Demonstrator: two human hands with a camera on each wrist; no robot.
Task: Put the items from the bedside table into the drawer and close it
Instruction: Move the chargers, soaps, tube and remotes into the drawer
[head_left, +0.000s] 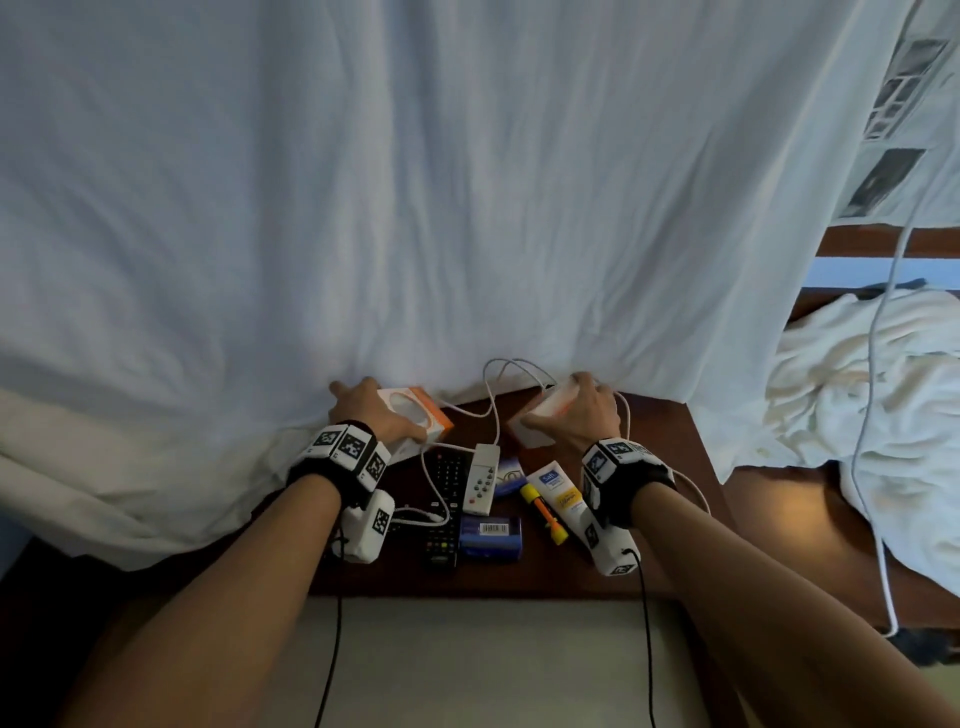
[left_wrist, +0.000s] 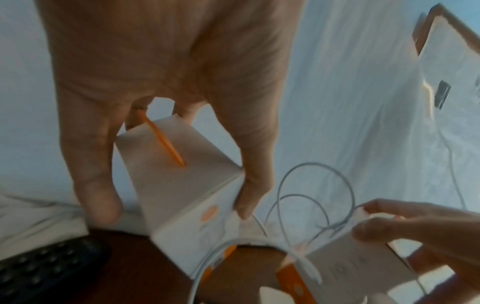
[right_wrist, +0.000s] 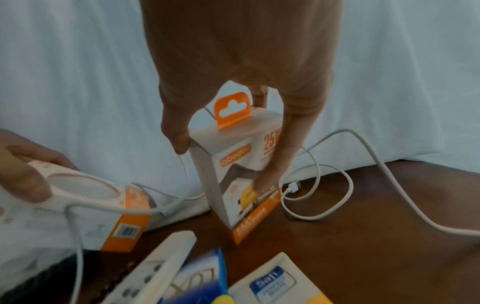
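Two white-and-orange boxes stand at the back of the dark wooden bedside table (head_left: 660, 447). My left hand (head_left: 374, 410) grips the left box (head_left: 415, 418) from above; in the left wrist view its thumb and fingers (left_wrist: 249, 197) clamp the box (left_wrist: 179, 185). My right hand (head_left: 582, 415) grips the right box (head_left: 537, 428), tilted, with an orange hang tab (right_wrist: 232, 111) on top. In front lie a black remote (head_left: 447, 499), a white remote (head_left: 482, 478), a blue box (head_left: 491, 538), a cream tube (head_left: 558, 491) and a yellow marker (head_left: 545, 512). No drawer shows plainly.
A white cable (head_left: 493, 400) loops between the two boxes and over the black remote. A white sheet (head_left: 415, 208) hangs right behind the table. Crumpled bedding (head_left: 857, 415) lies at the right. A pale flat surface (head_left: 493, 649) sits below the table's front edge.
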